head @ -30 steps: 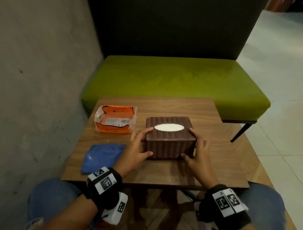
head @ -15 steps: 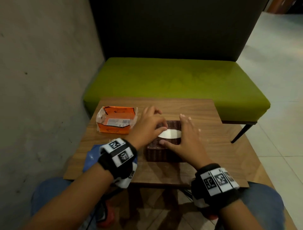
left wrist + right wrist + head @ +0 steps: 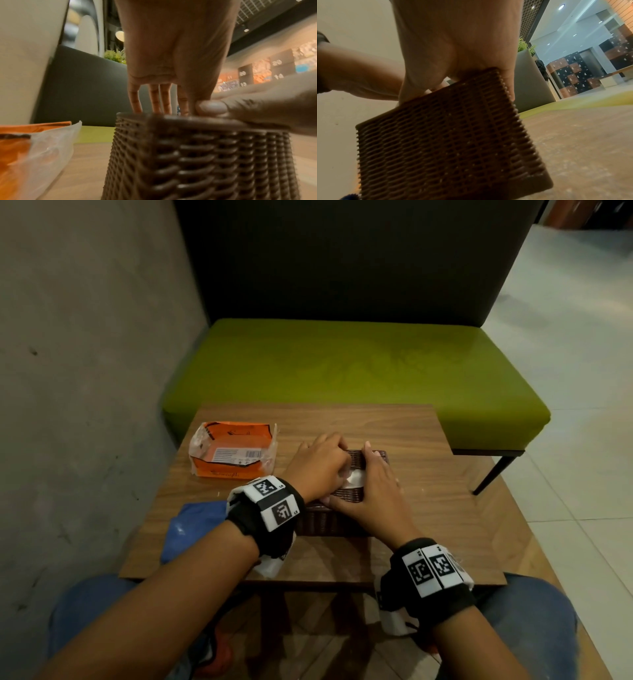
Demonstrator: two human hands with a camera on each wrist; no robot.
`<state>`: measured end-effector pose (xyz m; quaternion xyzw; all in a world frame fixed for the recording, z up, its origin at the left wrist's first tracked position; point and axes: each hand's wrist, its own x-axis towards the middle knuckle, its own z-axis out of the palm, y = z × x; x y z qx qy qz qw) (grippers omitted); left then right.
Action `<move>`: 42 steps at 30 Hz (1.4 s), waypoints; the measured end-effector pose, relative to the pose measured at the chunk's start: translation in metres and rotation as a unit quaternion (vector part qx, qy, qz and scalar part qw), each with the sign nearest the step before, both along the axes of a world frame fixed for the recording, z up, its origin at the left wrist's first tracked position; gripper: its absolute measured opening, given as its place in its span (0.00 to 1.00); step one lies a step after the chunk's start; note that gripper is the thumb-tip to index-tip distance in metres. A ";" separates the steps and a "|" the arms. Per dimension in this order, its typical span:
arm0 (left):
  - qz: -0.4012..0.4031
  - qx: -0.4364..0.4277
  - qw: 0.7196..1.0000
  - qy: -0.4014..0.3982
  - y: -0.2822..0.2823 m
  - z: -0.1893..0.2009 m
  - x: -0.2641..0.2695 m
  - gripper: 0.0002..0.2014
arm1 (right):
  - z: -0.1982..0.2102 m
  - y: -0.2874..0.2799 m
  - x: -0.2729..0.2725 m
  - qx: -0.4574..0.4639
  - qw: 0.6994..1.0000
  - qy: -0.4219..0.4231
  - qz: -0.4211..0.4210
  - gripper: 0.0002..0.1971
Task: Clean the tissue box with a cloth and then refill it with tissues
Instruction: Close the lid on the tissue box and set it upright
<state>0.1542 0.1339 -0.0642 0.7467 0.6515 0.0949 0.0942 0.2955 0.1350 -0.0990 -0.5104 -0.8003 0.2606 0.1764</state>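
The brown woven tissue box stands on the wooden table. Both hands are on its top. My left hand points its fingers down at the slot, thumb and forefinger closing on a white tissue there. My right hand lies flat across the box top, with its thumb on the near edge. The blue cloth lies on the table at the near left, partly behind my left wrist.
An orange tissue packet in clear wrap sits at the table's far left. A green bench with a dark backrest stands behind the table. A concrete wall runs along the left. Tiled floor lies to the right.
Both hands left the box's sides and came up onto its top. They now meet over the slot, the left hand's fingers lower on the tissue than half a second ago.
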 end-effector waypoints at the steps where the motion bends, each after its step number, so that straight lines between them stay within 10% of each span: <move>1: 0.004 -0.003 0.999 -0.040 -0.001 0.001 -0.003 0.03 | -0.001 0.000 0.000 -0.002 1.000 0.004 -0.001 0.60; 12: 0.028 0.043 0.954 -0.295 -0.008 0.003 -0.012 0.03 | -0.004 0.002 -0.001 -0.013 0.999 0.034 -0.008 0.65; 18: 0.118 0.087 0.908 -0.392 -0.040 -0.008 -0.025 0.27 | -0.007 0.002 0.019 -0.035 0.981 0.188 -0.029 0.64; 25: 0.123 0.000 0.973 -0.194 -0.088 -0.049 -0.012 0.39 | -0.022 -0.007 0.041 0.033 0.996 0.079 -0.022 0.41; 42: 0.138 -0.049 0.981 -0.125 0.015 -0.058 -0.054 0.38 | -0.017 0.080 0.003 0.023 0.999 -0.012 -0.042 0.40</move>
